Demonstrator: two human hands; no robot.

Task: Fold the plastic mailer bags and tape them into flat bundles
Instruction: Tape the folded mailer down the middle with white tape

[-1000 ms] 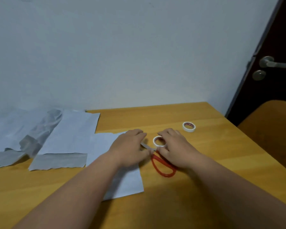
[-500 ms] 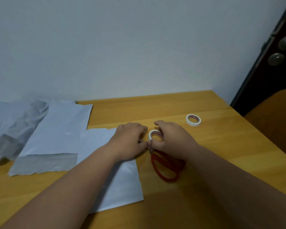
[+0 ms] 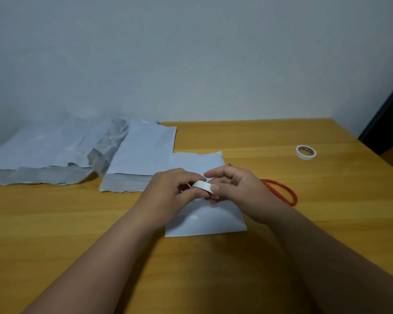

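A folded white mailer bag point(image 3: 204, 219) lies flat on the wooden table point(image 3: 304, 223) in front of me. Above it both hands hold a small white tape roll point(image 3: 203, 185). My left hand point(image 3: 168, 191) grips the roll's left side with curled fingers. My right hand point(image 3: 234, 191) pinches its right side between thumb and fingers. Another white mailer bag point(image 3: 143, 152) lies behind on the left, partly under the folded one. A grey and white pile of mailer bags point(image 3: 52, 152) spreads further left.
Red-handled scissors point(image 3: 281, 191) lie right of my right hand, partly hidden by it. A second tape roll point(image 3: 305, 152) sits at the table's far right. A wall stands behind the table and a dark door edge point(image 3: 386, 114) at the right.
Both hands lifted the tape roll off the table and brought it over the folded bag. The scissors stay on the table, now to the right. The head camera turned left.
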